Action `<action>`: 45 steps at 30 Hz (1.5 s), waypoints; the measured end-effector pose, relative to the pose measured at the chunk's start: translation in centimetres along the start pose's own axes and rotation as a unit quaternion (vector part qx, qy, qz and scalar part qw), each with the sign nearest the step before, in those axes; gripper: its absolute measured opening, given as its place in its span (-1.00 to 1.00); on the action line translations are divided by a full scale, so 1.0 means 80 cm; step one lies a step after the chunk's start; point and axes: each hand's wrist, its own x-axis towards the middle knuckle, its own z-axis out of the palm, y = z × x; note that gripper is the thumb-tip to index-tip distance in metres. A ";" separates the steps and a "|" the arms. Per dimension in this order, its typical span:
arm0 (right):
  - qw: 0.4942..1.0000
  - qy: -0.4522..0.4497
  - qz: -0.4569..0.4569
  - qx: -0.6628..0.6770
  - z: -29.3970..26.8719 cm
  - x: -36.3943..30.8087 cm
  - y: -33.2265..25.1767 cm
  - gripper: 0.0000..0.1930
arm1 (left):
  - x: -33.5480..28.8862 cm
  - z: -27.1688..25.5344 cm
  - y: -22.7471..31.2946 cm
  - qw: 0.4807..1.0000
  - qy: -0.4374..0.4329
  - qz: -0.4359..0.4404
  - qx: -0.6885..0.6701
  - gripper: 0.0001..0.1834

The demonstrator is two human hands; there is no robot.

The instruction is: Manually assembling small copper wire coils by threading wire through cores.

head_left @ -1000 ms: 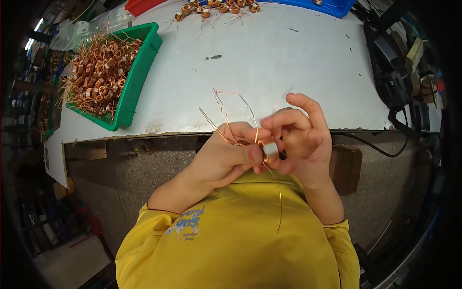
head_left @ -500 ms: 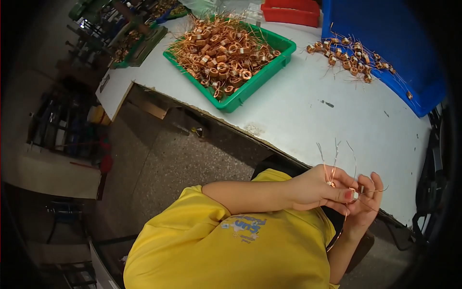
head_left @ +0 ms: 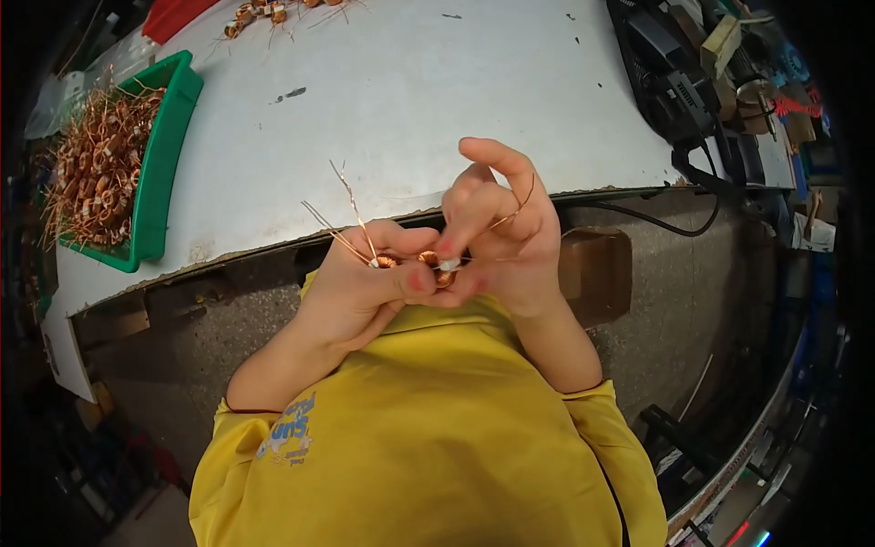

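Close to my body, at the table's near edge, both my hands meet around a small copper-wound toroid coil (head_left: pixel 445 278) with a white band. My left hand (head_left: pixel 342 296) is closed, thumb and fingertips against that coil. A second copper coil (head_left: pixel 386 262) is tucked in its grip, its wire leads (head_left: pixel 352 205) standing up past the fingers. My right hand (head_left: pixel 524 242) pinches the first coil at its white band between thumb and a finger, while another finger is raised. A thin copper wire (head_left: pixel 522 208) runs across the right fingers.
A green tray (head_left: pixel 162 173) heaped with copper coils (head_left: pixel 105 178) stands on the white table (head_left: pixel 383 100) at left. More loose coils (head_left: pixel 273 11) lie at the far edge, near a red bin (head_left: pixel 173 16). Black equipment (head_left: pixel 674 91) with a cable (head_left: pixel 702 219) sits at right.
The view has swung to the right, so the green tray now sits at the left and the blue bin is out of sight. Both hands still hold the coils; the right fingers have shifted.
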 end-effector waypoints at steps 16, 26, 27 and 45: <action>0.938 -0.113 0.064 -0.320 0.002 0.006 -0.028 -0.77 | -0.001 -0.001 -0.014 0.924 0.028 0.150 0.351 -0.75; 0.959 -0.073 0.059 -0.269 -0.024 -0.020 -0.081 -0.79 | 0.013 0.040 -0.042 0.981 -0.053 0.033 0.182 -0.76; 0.964 -0.062 0.060 -0.251 -0.026 -0.021 -0.086 -0.79 | 0.016 0.040 -0.045 0.987 -0.065 0.028 0.141 -0.75; 0.936 0.233 -0.016 -0.262 0.005 0.040 -0.158 -0.76 | -0.026 0.053 0.053 0.958 -0.284 -0.004 -0.040 -0.84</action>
